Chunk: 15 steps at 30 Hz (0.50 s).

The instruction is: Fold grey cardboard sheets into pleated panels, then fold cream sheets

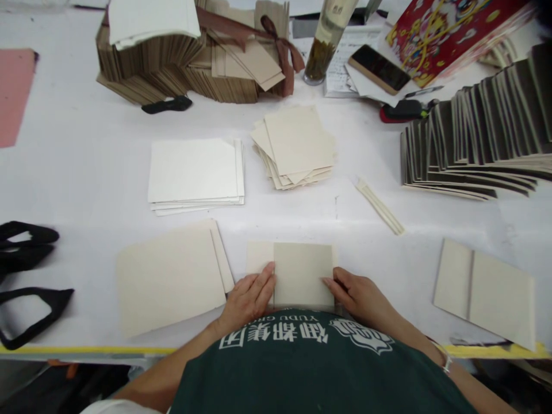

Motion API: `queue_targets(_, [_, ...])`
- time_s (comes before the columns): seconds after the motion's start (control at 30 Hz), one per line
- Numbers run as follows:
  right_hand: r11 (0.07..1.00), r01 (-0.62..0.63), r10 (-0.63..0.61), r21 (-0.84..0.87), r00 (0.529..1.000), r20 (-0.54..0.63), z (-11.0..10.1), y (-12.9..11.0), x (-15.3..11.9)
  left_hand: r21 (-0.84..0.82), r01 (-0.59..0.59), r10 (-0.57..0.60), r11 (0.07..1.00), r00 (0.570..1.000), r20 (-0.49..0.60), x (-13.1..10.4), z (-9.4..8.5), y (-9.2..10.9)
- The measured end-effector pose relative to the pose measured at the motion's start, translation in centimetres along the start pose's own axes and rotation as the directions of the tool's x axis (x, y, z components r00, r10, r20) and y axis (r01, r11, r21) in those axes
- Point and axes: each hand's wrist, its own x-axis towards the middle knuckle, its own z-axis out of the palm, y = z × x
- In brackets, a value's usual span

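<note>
In front of my body lies a grey-beige card panel (304, 273) on top of a paler cream sheet (259, 253), whose edges show at the left and top. My left hand (254, 292) rests flat with its fingers stretched out over the cream sheet, fingertips at the panel's left edge. At the right edge, my right hand (356, 292) pinches the card panel between thumb and curled fingers. To the left of my left hand is a small pile of large cream sheets (170, 276). A folded cream card cover (495, 293) lies to the right.
White sheets (194, 171) and a messy cream card stack (297, 144) lie ahead, with narrow strips (379, 207) beside them. Dark-faced boards (474, 126) stand at right. Brown card bundles (172, 69), a bottle (328, 43) and a phone (379, 69) are at the back.
</note>
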Motion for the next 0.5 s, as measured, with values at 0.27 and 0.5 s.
queue_targets(0.27, [0.933,0.358,-0.357,0.015,0.933,-0.051,0.0,1.3,-1.6,-0.049,0.012,-0.011,0.999,1.0,0.015,-0.3,0.3,0.0])
queue_targets(0.5, [0.991,0.103,-0.099,0.08,0.994,-0.043,0.3,0.6,-0.6,-0.05,0.006,-0.006,0.999,1.0,0.001,-0.3,0.5,0.1])
